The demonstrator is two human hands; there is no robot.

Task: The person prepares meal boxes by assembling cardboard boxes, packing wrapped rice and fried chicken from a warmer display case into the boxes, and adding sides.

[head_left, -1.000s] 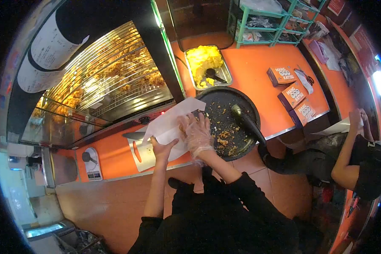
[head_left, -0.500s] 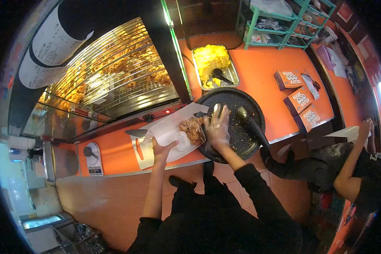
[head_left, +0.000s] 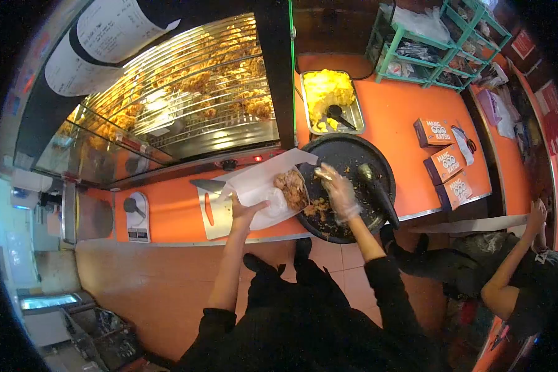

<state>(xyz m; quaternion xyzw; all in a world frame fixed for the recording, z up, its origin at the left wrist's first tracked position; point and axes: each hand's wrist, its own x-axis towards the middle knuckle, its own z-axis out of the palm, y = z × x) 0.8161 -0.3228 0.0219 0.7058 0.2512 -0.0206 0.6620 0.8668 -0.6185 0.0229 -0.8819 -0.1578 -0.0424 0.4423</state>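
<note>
My left hand [head_left: 245, 214] grips the near left side of a paper-lined takeaway box [head_left: 254, 193]. In the box are white rice [head_left: 276, 201] and crumbly fried chicken [head_left: 292, 191]. My right hand [head_left: 341, 197], in a clear plastic glove, is over a wide black stone mortar [head_left: 359, 229], fingers stretched forward. Chicken crumbs [head_left: 318, 209] lie in the mortar beside that hand. A dark pestle [head_left: 378, 195] rests on the mortar's right side. Under the box is a white cutting board [head_left: 216, 226], and a knife blade [head_left: 207, 185] lies at the board's back edge.
Behind the mortar stands a metal tray [head_left: 357, 118] of yellow food with a black spoon. Printed boxes [head_left: 447, 162] and scissors [head_left: 471, 146] lie to the right. A lit display cabinet [head_left: 285, 93] holds fried chicken. A kitchen scale [head_left: 137, 217] sits left; a co-worker [head_left: 508, 273] is at right.
My right hand has shifted away from the box's edge over the mortar, exposing chicken crumbs. My left hand keeps its grip on the box. The camera view has shifted slightly.
</note>
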